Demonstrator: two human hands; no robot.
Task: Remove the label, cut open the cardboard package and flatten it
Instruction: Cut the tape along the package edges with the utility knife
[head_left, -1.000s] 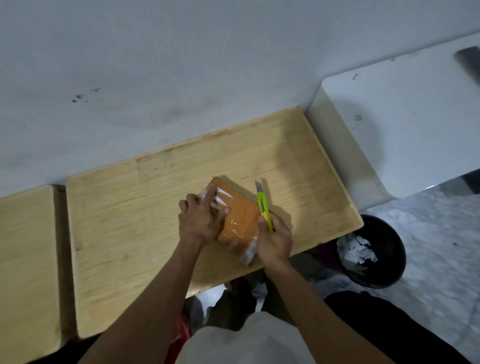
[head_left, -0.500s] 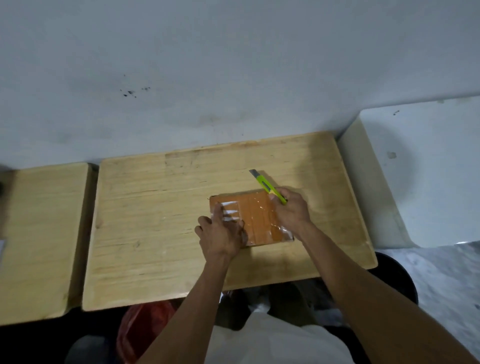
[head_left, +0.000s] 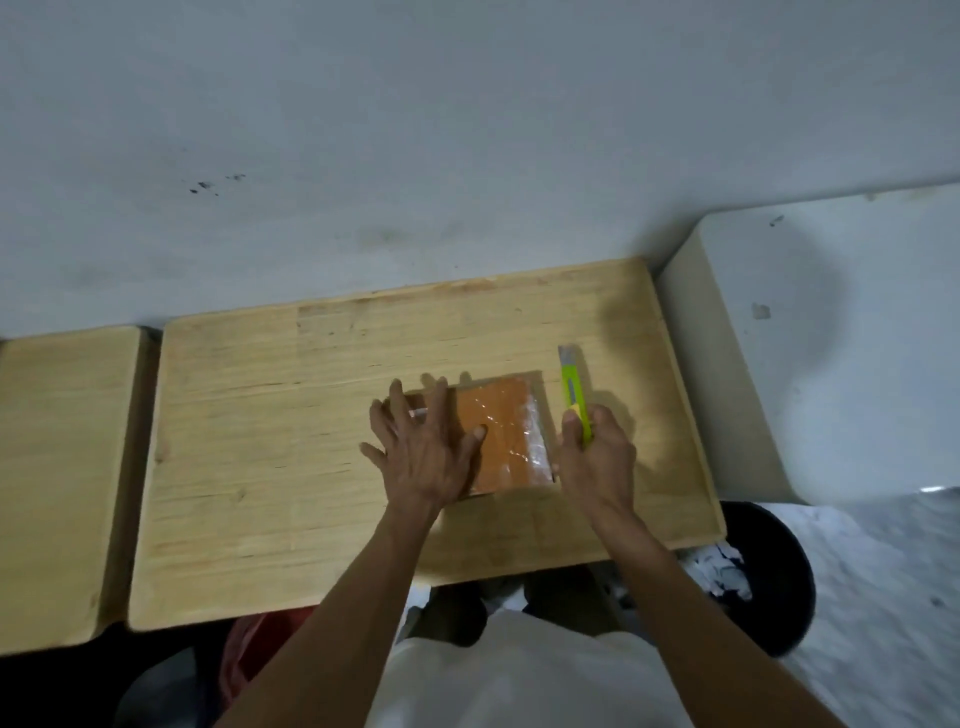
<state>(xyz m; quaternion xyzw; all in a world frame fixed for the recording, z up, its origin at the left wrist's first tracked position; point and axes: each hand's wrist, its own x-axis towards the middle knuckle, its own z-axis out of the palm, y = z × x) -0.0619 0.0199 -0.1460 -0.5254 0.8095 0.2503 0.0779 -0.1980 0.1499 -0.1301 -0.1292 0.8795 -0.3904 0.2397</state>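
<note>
Lying flat now near the table's (head_left: 260, 467) right edge, the taped package (head_left: 501, 434) is pinned by the spread left hand (head_left: 426, 452); the right hand (head_left: 597, 457), gripping the knife (head_left: 574, 395), has moved alongside, ready to cut.

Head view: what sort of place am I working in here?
Probably a plain indoor workroom, not a kitchen: a bare wooden table against a scuffed white wall, with a black waste bin of paper scraps on a marbled floor.

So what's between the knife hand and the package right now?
Only a narrow strip of bare wooden table lies between the right hand, gripping the green knife, and the package, per the head view.
</note>
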